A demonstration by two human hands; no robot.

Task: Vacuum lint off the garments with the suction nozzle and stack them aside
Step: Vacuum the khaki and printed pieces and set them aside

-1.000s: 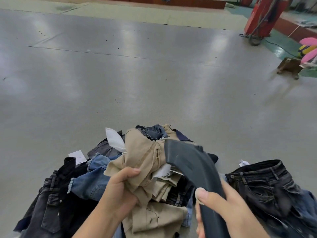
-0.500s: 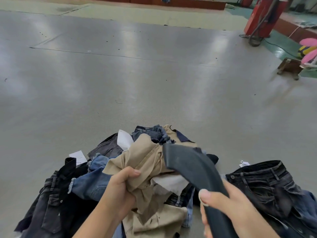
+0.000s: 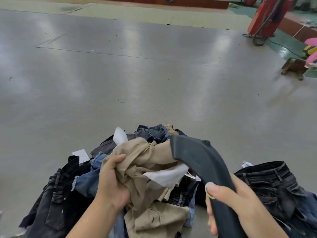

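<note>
My left hand point(image 3: 113, 182) grips a bunched beige garment point(image 3: 137, 157) with a white lining showing, lifted above a pile of denim garments point(image 3: 82, 182) on the grey floor. My right hand point(image 3: 235, 205) holds the dark suction nozzle point(image 3: 197, 157); its wide mouth lies against the right side of the beige cloth. A second beige piece point(image 3: 157, 219) hangs below my left hand. Dark jeans point(image 3: 267, 182) lie apart on the right.
Bare grey floor point(image 3: 137, 74) stretches ahead. A red machine point(image 3: 267, 16) with a hose stands at the far right, a low wooden stool point(image 3: 293, 67) and pink items point(image 3: 312, 48) beside it. White paper tags point(image 3: 80, 154) lie by the pile.
The nozzle has shifted right along the beige garment. My left hand has bunched and turned the cloth, and more white lining shows under the nozzle.
</note>
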